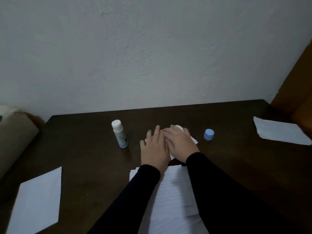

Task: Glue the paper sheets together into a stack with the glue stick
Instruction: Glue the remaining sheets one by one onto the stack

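Both hands lie flat, fingers straight, side by side on a small pile of paper (194, 140) at the middle of the dark table (84, 149): left hand (154, 149), right hand (179, 144), pressing down, gripping nothing. From the left: a loose sheet (36, 201) at the near left corner, the uncapped glue stick (119, 133) standing just left of the hands, lined sheets (173, 196) under the forearms, a blue cap (208, 134) right of the hands, another sheet (282, 132) at the far right.

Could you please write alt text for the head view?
Two hands, left and right, press flat on small white paper sheets on a dark wooden table. An uncapped white glue stick stands left; its blue cap lies right.
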Action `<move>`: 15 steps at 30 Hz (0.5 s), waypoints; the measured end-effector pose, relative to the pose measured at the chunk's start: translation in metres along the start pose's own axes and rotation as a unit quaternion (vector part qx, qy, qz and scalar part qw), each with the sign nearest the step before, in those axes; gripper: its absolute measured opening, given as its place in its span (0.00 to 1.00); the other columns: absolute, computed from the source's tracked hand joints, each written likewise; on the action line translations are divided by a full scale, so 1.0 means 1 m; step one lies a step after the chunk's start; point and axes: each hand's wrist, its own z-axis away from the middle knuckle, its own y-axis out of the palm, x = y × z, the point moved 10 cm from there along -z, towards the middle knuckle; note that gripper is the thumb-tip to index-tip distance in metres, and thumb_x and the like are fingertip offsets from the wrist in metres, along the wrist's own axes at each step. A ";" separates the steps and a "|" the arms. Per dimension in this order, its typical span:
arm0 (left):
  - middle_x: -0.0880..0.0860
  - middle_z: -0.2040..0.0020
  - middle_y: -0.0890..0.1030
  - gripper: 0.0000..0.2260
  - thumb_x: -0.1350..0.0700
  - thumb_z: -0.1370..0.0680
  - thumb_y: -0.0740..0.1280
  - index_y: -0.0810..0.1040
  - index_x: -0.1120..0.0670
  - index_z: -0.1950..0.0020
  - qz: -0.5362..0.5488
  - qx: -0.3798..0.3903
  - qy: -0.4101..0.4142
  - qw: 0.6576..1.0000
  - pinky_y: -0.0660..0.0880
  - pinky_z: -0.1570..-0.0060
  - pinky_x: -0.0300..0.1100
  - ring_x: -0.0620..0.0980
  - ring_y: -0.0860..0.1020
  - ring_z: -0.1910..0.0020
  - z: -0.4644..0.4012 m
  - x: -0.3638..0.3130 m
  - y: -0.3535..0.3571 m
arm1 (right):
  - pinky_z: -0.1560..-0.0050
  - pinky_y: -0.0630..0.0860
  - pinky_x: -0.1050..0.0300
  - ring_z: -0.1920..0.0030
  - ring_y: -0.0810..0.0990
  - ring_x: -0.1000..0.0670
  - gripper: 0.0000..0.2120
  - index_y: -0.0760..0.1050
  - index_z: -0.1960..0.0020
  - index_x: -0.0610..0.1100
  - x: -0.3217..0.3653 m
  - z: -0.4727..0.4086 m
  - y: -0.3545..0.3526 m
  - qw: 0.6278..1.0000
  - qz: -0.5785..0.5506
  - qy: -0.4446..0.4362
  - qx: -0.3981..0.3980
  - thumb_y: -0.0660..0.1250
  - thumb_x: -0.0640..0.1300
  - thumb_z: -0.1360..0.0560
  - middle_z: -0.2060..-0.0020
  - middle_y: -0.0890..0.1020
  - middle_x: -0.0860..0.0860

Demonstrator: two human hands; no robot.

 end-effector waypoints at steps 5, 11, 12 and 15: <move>0.49 0.21 0.40 0.25 0.46 0.17 0.39 0.40 0.52 0.21 -0.007 0.170 -0.014 0.985 0.42 0.28 0.61 0.49 0.41 0.22 0.002 0.012 0.042 | 0.25 0.43 0.47 0.23 0.44 0.56 0.23 0.47 0.21 0.53 -0.010 0.002 0.038 0.985 0.017 0.016 0.169 0.44 0.49 0.16 0.22 0.49 0.58; 0.49 0.21 0.36 0.28 0.40 0.18 0.38 0.38 0.52 0.21 -0.050 0.227 -0.045 0.972 0.39 0.29 0.62 0.49 0.37 0.23 0.008 0.021 0.045 | 0.26 0.41 0.43 0.23 0.41 0.51 0.25 0.42 0.21 0.55 -0.020 0.003 0.040 0.980 0.056 0.055 0.182 0.43 0.53 0.17 0.22 0.43 0.55; 0.49 0.22 0.36 0.29 0.40 0.19 0.38 0.38 0.53 0.22 -0.052 0.229 -0.048 0.971 0.39 0.29 0.62 0.49 0.37 0.23 0.010 0.023 0.044 | 0.26 0.40 0.43 0.23 0.40 0.51 0.25 0.42 0.21 0.54 -0.023 0.003 0.040 0.980 0.055 0.067 0.179 0.43 0.55 0.17 0.22 0.43 0.55; 0.50 0.22 0.36 0.31 0.38 0.19 0.38 0.37 0.53 0.22 -0.056 0.238 -0.058 0.968 0.38 0.29 0.63 0.49 0.37 0.23 0.015 0.026 0.042 | 0.25 0.40 0.44 0.22 0.40 0.49 0.29 0.43 0.21 0.51 -0.033 0.004 0.038 0.977 0.050 0.125 0.164 0.45 0.59 0.18 0.22 0.43 0.54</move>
